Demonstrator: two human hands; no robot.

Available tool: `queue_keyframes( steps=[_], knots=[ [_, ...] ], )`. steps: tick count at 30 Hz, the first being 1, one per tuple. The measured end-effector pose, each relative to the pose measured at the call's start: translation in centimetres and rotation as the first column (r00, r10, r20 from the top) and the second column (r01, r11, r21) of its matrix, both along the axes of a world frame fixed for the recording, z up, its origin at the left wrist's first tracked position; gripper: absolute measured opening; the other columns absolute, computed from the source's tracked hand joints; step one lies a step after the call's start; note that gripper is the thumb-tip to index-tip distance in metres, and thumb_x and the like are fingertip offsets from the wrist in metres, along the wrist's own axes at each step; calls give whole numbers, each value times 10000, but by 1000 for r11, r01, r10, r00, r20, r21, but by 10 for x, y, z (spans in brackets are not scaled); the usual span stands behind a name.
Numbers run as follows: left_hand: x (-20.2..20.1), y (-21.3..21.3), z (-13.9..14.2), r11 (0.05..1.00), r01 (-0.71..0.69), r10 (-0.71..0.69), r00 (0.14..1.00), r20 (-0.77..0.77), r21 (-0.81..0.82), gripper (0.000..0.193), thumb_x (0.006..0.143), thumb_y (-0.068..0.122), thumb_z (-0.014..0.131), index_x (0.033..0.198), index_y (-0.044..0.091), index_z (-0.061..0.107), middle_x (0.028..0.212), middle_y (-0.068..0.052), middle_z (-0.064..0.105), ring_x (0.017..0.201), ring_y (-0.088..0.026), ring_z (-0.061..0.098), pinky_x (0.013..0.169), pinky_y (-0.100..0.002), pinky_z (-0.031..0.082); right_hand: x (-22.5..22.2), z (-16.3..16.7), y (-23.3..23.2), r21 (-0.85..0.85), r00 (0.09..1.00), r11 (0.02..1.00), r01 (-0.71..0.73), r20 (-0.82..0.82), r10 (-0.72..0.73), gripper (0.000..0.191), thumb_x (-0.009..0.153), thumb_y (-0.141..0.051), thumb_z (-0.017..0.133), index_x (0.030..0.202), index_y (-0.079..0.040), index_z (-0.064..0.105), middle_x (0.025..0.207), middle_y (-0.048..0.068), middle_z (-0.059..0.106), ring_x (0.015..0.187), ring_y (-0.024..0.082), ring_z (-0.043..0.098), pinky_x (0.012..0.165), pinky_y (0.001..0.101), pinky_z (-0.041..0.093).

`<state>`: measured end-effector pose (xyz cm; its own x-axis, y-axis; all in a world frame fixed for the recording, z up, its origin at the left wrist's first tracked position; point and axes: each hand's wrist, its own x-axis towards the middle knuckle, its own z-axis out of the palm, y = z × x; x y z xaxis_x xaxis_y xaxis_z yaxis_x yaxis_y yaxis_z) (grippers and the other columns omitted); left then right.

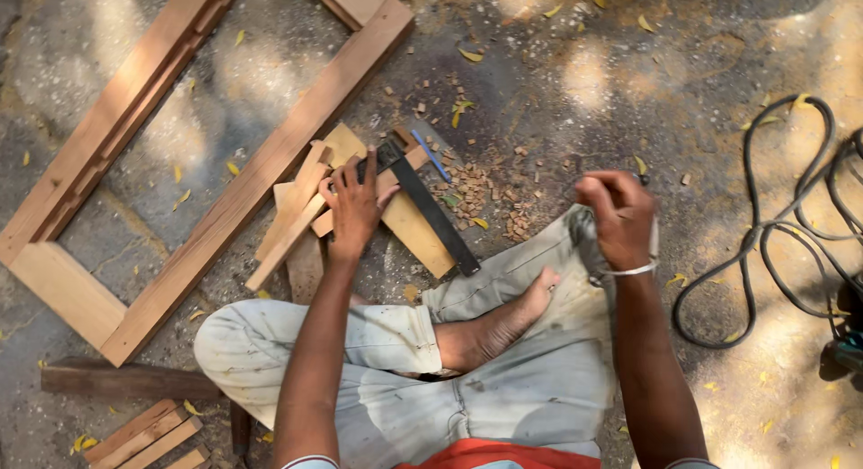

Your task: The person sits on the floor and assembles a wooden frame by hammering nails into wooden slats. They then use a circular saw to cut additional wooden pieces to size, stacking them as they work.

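I sit cross-legged on the ground. My left hand reaches forward and rests, fingers spread, on a pile of short wooden strips, touching the handle end of a dark metal try square that lies across them. My right hand is raised above my right knee with fingers curled closed; a thin object may be pinched in it, but I cannot tell what. A blue pencil lies just beyond the square.
A large wooden frame lies on the ground to the left. Wood chips are scattered ahead. A black cable loops at the right. More wood strips and a dark beam lie at the lower left.
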<state>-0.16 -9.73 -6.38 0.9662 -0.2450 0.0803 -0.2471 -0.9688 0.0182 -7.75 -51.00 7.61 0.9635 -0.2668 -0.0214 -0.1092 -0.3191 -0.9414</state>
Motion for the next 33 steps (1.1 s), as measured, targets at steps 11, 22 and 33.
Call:
queue_keyframes(
  steps=[11, 22, 33],
  knots=[
    [4, -11, 38, 997, 35, -40, 997, -66, -74, 954, 942, 595, 672, 1636, 116, 225, 1433, -203, 444, 1264, -386, 425, 997, -612, 302, -231, -103, -111, 433, 629, 488, 758, -289, -722, 126, 1070, -142, 668, 1003, -37, 654, 853, 61, 673, 699, 122, 632, 653, 260, 547],
    [10, -16, 50, 999, -7, 4, 997, -81, -31, 888, 924, 689, 633, 1494, 56, 384, 1283, -153, 505, 1157, -320, 487, 995, -513, 349, -162, -61, -56, 340, 814, 754, 561, -62, -578, 183, 1076, -136, 656, 954, 0, 658, 832, 88, 667, 692, 117, 609, 666, 258, 521],
    [3, -10, 2, 988, -20, 7, 996, 84, 156, 1003, 957, 801, 581, 1505, -35, 485, 1429, -223, 544, 1287, -391, 498, 1027, -526, 404, -207, -119, -160, 724, 538, 185, 664, -292, -791, 340, 1092, -360, 580, 934, -61, 605, 772, 41, 581, 657, 145, 540, 553, 285, 402]
  ],
)
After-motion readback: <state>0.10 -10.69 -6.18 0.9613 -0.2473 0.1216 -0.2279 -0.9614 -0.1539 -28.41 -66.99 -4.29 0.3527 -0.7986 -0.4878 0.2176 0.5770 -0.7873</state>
